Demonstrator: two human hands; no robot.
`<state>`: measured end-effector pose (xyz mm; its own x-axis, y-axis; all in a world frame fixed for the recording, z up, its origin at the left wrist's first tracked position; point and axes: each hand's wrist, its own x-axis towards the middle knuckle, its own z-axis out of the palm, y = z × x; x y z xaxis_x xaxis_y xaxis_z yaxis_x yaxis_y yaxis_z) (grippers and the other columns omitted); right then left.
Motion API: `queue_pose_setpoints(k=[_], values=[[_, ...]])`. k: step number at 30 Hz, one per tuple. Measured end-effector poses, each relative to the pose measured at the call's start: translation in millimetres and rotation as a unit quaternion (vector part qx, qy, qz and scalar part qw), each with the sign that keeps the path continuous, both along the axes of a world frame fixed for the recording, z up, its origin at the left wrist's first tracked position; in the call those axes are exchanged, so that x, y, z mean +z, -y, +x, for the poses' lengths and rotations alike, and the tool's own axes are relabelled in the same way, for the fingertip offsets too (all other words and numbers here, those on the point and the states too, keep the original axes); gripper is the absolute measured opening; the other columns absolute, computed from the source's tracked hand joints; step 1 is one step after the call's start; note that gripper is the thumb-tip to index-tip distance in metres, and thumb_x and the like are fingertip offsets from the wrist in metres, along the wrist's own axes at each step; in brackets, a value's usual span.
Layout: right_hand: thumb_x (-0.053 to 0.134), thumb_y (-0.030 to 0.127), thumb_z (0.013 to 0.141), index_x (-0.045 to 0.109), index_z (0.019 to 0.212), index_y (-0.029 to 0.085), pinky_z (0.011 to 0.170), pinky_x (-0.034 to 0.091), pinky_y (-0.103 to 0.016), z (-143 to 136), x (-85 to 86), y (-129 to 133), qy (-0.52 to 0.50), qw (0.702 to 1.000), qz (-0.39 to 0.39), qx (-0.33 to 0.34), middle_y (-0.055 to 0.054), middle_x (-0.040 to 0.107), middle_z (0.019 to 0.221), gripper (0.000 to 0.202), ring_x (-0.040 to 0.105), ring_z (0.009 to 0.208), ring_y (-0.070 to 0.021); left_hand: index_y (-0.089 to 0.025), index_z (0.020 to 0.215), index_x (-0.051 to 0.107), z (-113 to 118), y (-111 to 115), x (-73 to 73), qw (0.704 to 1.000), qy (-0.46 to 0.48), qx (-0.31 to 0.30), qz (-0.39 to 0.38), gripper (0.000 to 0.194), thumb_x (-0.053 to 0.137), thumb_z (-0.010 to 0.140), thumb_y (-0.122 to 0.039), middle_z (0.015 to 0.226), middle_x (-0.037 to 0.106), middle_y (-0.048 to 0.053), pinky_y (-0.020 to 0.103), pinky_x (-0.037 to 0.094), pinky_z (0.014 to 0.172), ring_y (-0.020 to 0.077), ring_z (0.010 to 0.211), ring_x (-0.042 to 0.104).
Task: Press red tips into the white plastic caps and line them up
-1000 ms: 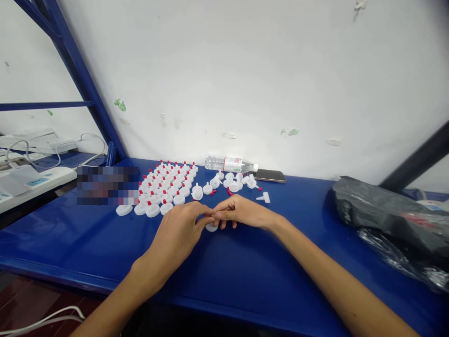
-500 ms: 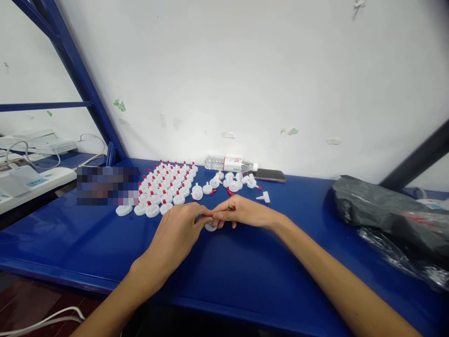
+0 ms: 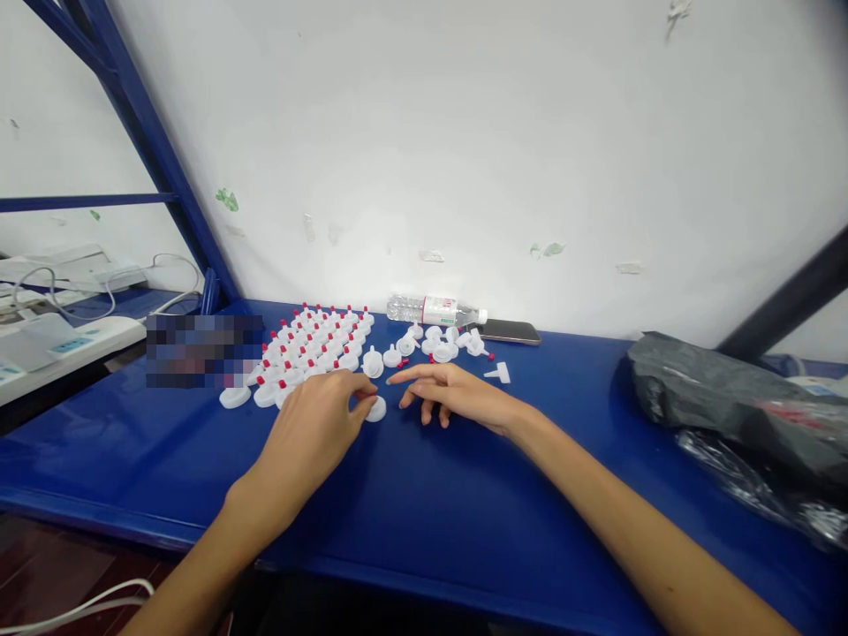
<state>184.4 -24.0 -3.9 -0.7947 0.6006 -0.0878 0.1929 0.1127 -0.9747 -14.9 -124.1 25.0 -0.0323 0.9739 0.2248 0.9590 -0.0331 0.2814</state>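
My left hand (image 3: 322, 420) pinches the red tip of a white round cap (image 3: 377, 410), whose disc shows just right of the fingertips. To the right of it, my right hand (image 3: 457, 394) is spread with nothing in it, above the blue table (image 3: 424, 521). Rows of white caps with red tips (image 3: 311, 340) stand beyond my left hand. Loose white caps (image 3: 442, 351) lie behind my right hand, with a few small red tips (image 3: 403, 363) among them. One white nozzle piece (image 3: 502, 373) lies on its side to their right.
Against the wall lie a clear bottle (image 3: 437, 310) and a dark phone (image 3: 510, 331). A grey plastic bag (image 3: 715, 397) rests at the right. A white power strip (image 3: 99, 346) and cables are at the far left, by a blue metal frame (image 3: 159, 141).
The hands were together over the cap and have come apart. My left hand has moved left with the cap, and my right hand has let go and opened.
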Motion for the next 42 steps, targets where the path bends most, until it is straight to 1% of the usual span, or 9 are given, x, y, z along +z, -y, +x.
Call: queue_pose_setpoints(k=[9, 17, 20, 24, 26, 30, 33, 36, 42], values=[[0.054, 0.031, 0.097, 0.068, 0.120, 0.022, 0.052, 0.046, -0.015, 0, 8.0, 5, 0.020, 1.000, 0.014, 0.018, -0.006, 0.072, 0.105, 0.028, 0.063, 0.070, -0.0091, -0.024, 0.096, 0.073, -28, -6, 7.3, 0.996, -0.061, 0.065, -0.016, 0.023, 0.053, 0.087, -0.032, 0.095, 0.077, 0.003, 0.033, 0.040, 0.070, 0.0273, 0.090, 0.069], [0.053, 0.030, 0.096, 0.070, 0.112, 0.020, 0.050, 0.046, -0.017, -2, 8.7, 7, 0.015, 1.000, 0.012, -0.020, -0.006, 0.072, 0.098, 0.025, 0.064, 0.067, -0.0098, -0.025, 0.100, 0.069, -39, -6, 11.5, 0.990, -0.070, 0.104, -0.058, 0.026, 0.047, 0.089, -0.033, 0.094, 0.077, 0.004, 0.034, 0.041, 0.067, 0.0289, 0.087, 0.069], [0.050, 0.029, 0.097, 0.069, 0.114, 0.021, 0.048, 0.045, -0.019, -1, 9.6, 4, 0.004, 0.995, 0.071, -0.071, -0.006, 0.072, 0.099, 0.027, 0.064, 0.064, -0.0105, -0.025, 0.103, 0.070, -40, -5, 10.0, 0.989, -0.081, 0.102, -0.065, 0.029, 0.045, 0.090, -0.034, 0.093, 0.077, 0.004, 0.034, 0.042, 0.068, 0.0300, 0.088, 0.070], [0.046, 0.029, 0.098, 0.069, 0.111, 0.023, 0.061, 0.047, -0.026, 12, 18.6, -8, 0.047, 0.928, 0.279, -0.242, -0.003, 0.073, 0.093, 0.028, 0.063, 0.064, -0.0136, -0.021, 0.126, 0.063, -36, 0, 11.6, 0.989, -0.097, 0.091, -0.058, 0.042, 0.043, 0.094, -0.039, 0.094, 0.077, 0.006, 0.036, 0.042, 0.070, 0.0334, 0.092, 0.070], [0.044, 0.027, 0.098, 0.068, 0.114, 0.023, 0.070, 0.046, -0.031, 30, 21.9, -21, 0.068, 0.891, 0.323, -0.311, -0.006, 0.073, 0.096, 0.029, 0.063, 0.072, -0.0181, -0.021, 0.135, 0.057, -32, 2, 14.2, 0.991, -0.088, 0.094, -0.042, 0.047, 0.043, 0.095, -0.042, 0.091, 0.077, 0.005, 0.036, 0.042, 0.069, 0.0327, 0.088, 0.070], [0.038, 0.021, 0.098, 0.064, 0.117, 0.022, 0.084, 0.045, -0.037, 80, 11.8, -54, 0.248, 0.736, 0.485, -0.403, -0.011, 0.070, 0.114, 0.032, 0.057, 0.111, -0.0291, -0.028, 0.132, 0.058, -24, 7, 18.4, 0.994, -0.050, 0.099, 0.014, 0.045, 0.043, 0.095, -0.048, 0.084, 0.075, 0.000, 0.034, 0.041, 0.066, 0.0277, 0.079, 0.070], [0.041, 0.009, 0.089, 0.059, 0.121, 0.017, 0.095, 0.041, -0.042, 111, -5.5, -73, 0.316, 0.728, 0.491, -0.359, -0.015, 0.070, 0.114, 0.038, 0.049, 0.125, -0.0327, -0.031, 0.125, 0.063, -20, 9, 18.4, 0.994, -0.031, 0.093, 0.036, 0.042, 0.042, 0.095, -0.050, 0.080, 0.073, -0.001, 0.032, 0.039, 0.063, 0.0252, 0.075, 0.069], [0.041, 0.003, 0.083, 0.059, 0.115, 0.016, 0.095, 0.040, -0.042, 123, -14.5, -81, 0.334, 0.731, 0.481, -0.351, -0.015, 0.071, 0.108, 0.039, 0.054, 0.118, -0.0321, -0.029, 0.124, 0.064, -16, 8, 15.5, 0.995, -0.032, 0.076, 0.046, 0.043, 0.042, 0.095, -0.050, 0.079, 0.073, -0.001, 0.032, 0.038, 0.062, 0.0239, 0.072, 0.068], [0.038, 0.002, 0.082, 0.057, 0.118, 0.014, 0.093, 0.039, -0.041, 122, 10.1, -74, 0.324, 0.703, 0.496, -0.393, -0.016, 0.069, 0.112, 0.042, 0.056, 0.112, -0.0314, -0.028, 0.123, 0.064, -12, 6, 9.1, 0.998, -0.023, 0.049, 0.019, 0.042, 0.040, 0.095, -0.049, 0.082, 0.073, 0.000, 0.032, 0.039, 0.065, 0.0246, 0.076, 0.068]])
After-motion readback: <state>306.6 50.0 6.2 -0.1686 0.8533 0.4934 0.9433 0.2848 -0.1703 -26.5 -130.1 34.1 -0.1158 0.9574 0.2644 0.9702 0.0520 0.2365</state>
